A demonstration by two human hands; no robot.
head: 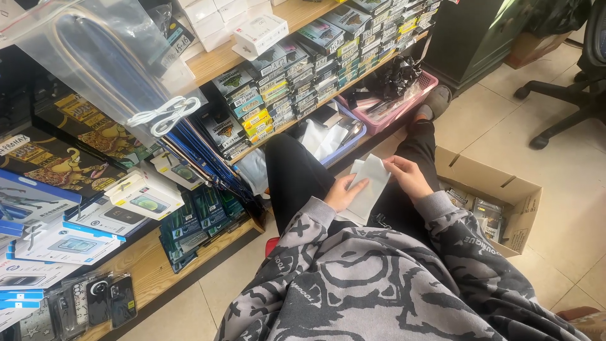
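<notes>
on the lap, beside packed shelves (pixel 303 69), a flat white pouch (pixel 369 186) is pinched by the left hand (pixel 344 192) and right hand (pixel 410 177); it is not yet set down, a cardboard box (pixel 505 196) nearby.

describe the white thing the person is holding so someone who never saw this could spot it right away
Start at the lap of the seated person in black trousers, between the wooden shelf of boxed goods and the open cardboard box on the floor. There the left hand and right hand hold a flat white pouch by its edges. It is the only plain white, unprinted item held up off the floor.
</notes>
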